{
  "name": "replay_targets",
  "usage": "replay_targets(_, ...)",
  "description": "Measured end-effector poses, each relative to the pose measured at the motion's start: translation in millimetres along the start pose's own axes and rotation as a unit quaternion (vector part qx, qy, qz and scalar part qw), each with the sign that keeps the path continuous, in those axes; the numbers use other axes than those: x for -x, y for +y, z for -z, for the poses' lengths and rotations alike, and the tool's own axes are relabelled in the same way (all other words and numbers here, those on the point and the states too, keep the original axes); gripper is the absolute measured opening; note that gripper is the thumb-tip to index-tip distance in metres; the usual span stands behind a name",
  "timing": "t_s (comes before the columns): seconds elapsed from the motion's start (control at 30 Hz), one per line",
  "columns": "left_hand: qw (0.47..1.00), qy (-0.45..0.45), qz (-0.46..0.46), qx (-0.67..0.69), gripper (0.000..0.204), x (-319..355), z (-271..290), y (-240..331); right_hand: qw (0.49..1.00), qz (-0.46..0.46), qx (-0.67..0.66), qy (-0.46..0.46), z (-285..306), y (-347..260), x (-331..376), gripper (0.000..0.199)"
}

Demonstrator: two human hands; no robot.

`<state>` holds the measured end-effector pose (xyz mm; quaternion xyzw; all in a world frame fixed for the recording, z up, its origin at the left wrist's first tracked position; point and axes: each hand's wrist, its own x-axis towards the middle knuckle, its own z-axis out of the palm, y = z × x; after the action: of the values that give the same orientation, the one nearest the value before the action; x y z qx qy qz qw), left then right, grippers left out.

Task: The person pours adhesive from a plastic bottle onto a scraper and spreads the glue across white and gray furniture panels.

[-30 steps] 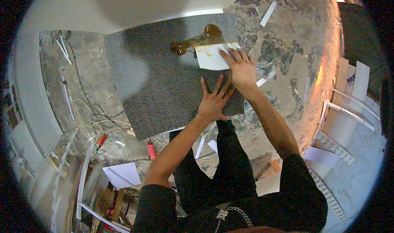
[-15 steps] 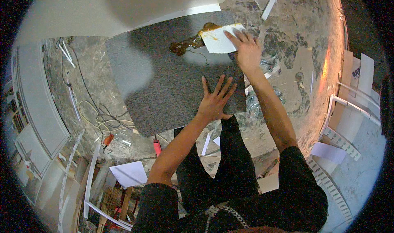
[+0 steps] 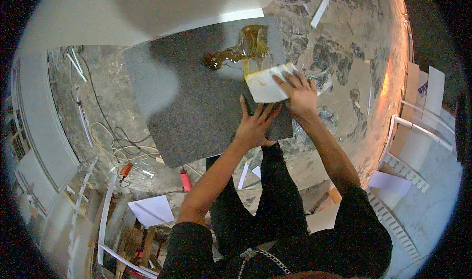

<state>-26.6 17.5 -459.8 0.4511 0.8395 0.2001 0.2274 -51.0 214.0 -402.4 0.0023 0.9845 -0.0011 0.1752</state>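
Note:
A dark grey sheet (image 3: 191, 112) lies flat across my lap and the floor. On its far part is a glossy brown, glue-like smear (image 3: 253, 42) with a thicker blob at its left end. My right hand (image 3: 301, 96) grips a white rectangular spreader card (image 3: 268, 86) whose far edge carries yellow-brown residue. That edge rests against the sheet at the near end of the smear. My left hand (image 3: 254, 126) lies with fingers spread on the sheet's near edge, just below the card; its fingertips come close to the card's lower edge.
A pale board (image 3: 88, 18) stands beyond the sheet. Tangled cables (image 3: 118, 144) and a red-handled tool (image 3: 185, 179) lie to the left. Clear plastic wrap (image 3: 319, 121) is at the sheet's right edge. White strips and offcuts (image 3: 320, 12) litter the stained floor.
My right hand has drawn the card toward me, leaving a wider, thinner brown smear on the far part of the sheet. My left hand has stayed nearly in place.

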Motion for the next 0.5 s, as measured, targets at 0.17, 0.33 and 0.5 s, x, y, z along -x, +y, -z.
replay_targets(0.17,1.000,0.014,-0.011,0.001,0.121,-9.0,11.8,8.9,0.994,-0.025,-0.036,0.099,39.8,-3.1,-46.9,0.058)
replay_targets(0.33,0.999,-0.031,-0.009,-0.006,0.117,-10.3,13.4,6.9,0.983,-0.034,-0.055,0.170,38.9,-33.2,-98.4,0.073)
replay_targets(0.5,1.000,-0.018,-0.016,-0.009,0.111,-5.2,4.9,1.9,0.990,-0.068,-0.041,0.120,21.3,-45.7,-83.1,0.064)
